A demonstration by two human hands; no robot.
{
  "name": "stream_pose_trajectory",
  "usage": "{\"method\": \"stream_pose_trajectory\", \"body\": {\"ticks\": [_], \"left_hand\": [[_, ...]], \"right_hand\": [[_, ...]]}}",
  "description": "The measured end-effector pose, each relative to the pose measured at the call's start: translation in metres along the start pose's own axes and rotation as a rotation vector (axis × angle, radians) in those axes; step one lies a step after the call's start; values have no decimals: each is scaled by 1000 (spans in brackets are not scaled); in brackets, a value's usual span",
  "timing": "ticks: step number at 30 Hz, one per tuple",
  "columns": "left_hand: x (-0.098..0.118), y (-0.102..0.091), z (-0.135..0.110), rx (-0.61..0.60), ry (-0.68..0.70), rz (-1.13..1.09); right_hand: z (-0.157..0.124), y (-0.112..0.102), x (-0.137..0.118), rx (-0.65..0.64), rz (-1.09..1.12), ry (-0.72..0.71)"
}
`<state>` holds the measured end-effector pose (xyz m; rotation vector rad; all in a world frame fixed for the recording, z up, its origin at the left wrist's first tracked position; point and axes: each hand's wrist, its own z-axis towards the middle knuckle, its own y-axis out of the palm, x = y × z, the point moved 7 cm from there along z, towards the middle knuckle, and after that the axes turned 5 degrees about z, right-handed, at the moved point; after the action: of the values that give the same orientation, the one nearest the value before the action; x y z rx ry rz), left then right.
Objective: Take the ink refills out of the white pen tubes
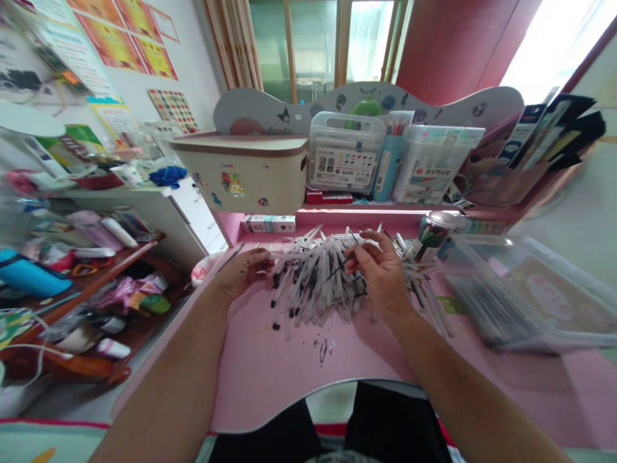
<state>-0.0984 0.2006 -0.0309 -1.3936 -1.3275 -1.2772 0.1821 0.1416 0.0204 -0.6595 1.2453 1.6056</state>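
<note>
A heap of translucent white pen tubes (321,276), some with black ends, lies on the pink desk (270,379). At the heap's left edge is my left hand (245,271), its fingers curled and marked with dark specks. What sits between those fingers, if anything, I cannot make out. A thin dark stick (232,256) shows just behind it. Over the heap's right side, my right hand (380,267) pinches a thin dark pen refill (339,267), which slants down to the left. Small dark scraps (324,349) lie in front of the heap.
A clear plastic box (544,289) holding dark sticks stands at the right, near a drink can (434,233). Behind, a shelf carries a cream bin (245,173) and marker cases (344,154). A cluttered wooden rack (96,289) stands at the left.
</note>
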Motion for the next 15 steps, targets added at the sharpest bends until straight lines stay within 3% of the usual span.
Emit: {"method": "stream_pose_trajectory", "body": {"ticks": [7,15], "left_hand": [[1,3,-6,-207,0,57],[3,-1,-7,-240,24,119]], "right_hand": [[3,-8,3,116,87,-29],[-1,-2,5,89,112,-52]]}}
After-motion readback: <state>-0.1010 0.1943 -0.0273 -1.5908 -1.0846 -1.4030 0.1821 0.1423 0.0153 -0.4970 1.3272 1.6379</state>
